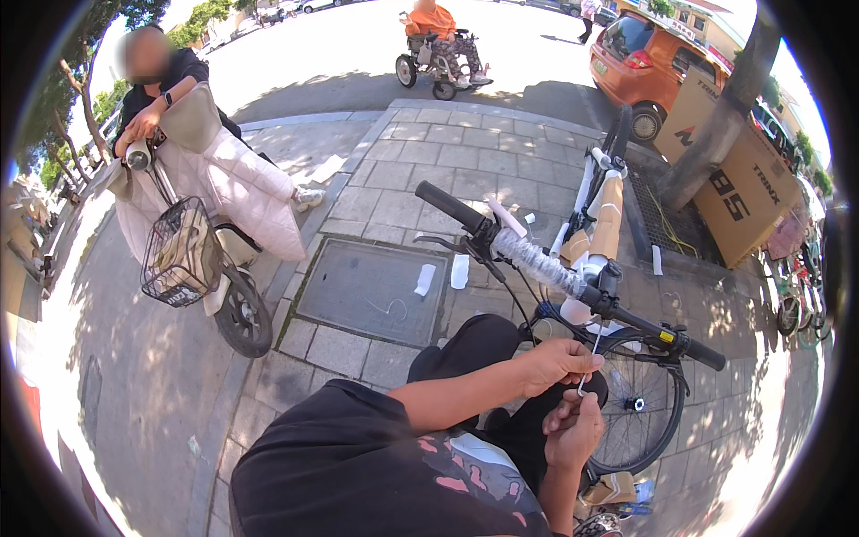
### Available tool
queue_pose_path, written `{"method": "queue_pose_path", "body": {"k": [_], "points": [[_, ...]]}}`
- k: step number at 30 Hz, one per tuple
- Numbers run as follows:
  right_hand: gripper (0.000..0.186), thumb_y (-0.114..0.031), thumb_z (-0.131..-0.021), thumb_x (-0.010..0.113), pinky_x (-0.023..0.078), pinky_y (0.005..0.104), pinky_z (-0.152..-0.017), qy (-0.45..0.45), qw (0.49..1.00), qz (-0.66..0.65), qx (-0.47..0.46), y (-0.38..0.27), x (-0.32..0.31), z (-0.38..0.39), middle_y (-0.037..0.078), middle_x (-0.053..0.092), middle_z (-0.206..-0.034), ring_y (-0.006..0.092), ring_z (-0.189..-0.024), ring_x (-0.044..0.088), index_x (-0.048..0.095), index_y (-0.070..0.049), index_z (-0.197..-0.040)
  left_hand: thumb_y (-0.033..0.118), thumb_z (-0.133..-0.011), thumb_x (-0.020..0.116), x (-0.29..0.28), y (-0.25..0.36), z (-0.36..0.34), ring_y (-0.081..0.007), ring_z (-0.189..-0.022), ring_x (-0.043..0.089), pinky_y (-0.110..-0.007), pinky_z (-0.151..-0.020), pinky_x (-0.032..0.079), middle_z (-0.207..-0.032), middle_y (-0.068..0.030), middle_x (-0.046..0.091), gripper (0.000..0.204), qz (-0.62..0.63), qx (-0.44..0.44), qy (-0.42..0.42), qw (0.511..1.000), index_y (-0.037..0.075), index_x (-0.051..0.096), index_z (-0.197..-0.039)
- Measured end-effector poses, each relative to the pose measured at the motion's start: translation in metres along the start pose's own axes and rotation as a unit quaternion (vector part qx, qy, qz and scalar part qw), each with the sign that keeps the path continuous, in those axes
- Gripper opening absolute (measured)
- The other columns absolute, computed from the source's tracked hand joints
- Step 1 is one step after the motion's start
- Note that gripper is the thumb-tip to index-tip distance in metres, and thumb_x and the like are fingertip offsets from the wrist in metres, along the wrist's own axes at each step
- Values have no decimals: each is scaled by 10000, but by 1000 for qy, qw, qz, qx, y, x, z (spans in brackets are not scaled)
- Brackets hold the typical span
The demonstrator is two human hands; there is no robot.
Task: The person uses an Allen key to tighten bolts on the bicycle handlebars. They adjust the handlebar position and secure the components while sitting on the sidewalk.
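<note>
My left hand (557, 365) is closed in a pinch around a thin, pale rod with a bent lower end (583, 385). Just below it, the fingers of my right hand (575, 431) are curled closed at that bent end. Whether the rod is metal or plastic I cannot tell. Both hands are in front of a bicycle's handlebar (541, 264), which has black grips and clear wrap around its middle. Beneath the bar is the spoked wheel (633, 404), beside my right hand. Brown cardboard wraps part of the white frame (583, 192).
At left, a person leans on a scooter (242, 313) with a wire basket (182, 251) and pale quilted cover. A wheelchair user (437, 45) is on the road. Large cardboard boxes (725, 170) lean by a tree trunk (729, 112), near an orange car (640, 67). Paper scraps (460, 271) lie on the paving.
</note>
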State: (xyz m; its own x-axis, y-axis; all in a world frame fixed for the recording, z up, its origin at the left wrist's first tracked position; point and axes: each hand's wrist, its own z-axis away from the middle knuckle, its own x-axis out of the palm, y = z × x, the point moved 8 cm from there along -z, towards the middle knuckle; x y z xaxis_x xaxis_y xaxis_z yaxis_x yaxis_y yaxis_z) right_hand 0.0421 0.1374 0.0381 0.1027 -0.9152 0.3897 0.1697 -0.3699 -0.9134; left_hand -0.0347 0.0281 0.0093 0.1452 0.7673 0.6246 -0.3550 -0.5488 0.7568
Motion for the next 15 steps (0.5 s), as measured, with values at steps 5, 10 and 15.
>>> {"method": "queue_pose_path", "body": {"k": [5,10,15], "points": [[426,-420,-1172,530,409,288,-480,-39,936,-297,188,51,-4,3,-1,585,-712,103,-546,508,708,-59,-1031,339,-988,861,-1,1,-2,-96,-754,543,-262,-713,454,-849,-22,683,317,-32,-3,10,999,75,692,-936],[433,-398,-1164,563,413,266,-492,61,954,291,-31,-9,-7,2,-28,545,-685,69,-566,523,702,-31,-980,351,-988,863,0,12,5,-92,-736,539,-256,-697,454,-832,-19,674,331,-38,5,22,999,85,676,-927],[415,-377,-1175,496,409,283,-472,-17,988,-94,124,15,17,-5,-12,556,-709,88,-535,493,677,-44,-1009,334,-987,863,-3,2,0,-88,-696,541,-258,-636,462,-838,-34,690,327,-8,-6,20,1000,64,693,-918]]}}
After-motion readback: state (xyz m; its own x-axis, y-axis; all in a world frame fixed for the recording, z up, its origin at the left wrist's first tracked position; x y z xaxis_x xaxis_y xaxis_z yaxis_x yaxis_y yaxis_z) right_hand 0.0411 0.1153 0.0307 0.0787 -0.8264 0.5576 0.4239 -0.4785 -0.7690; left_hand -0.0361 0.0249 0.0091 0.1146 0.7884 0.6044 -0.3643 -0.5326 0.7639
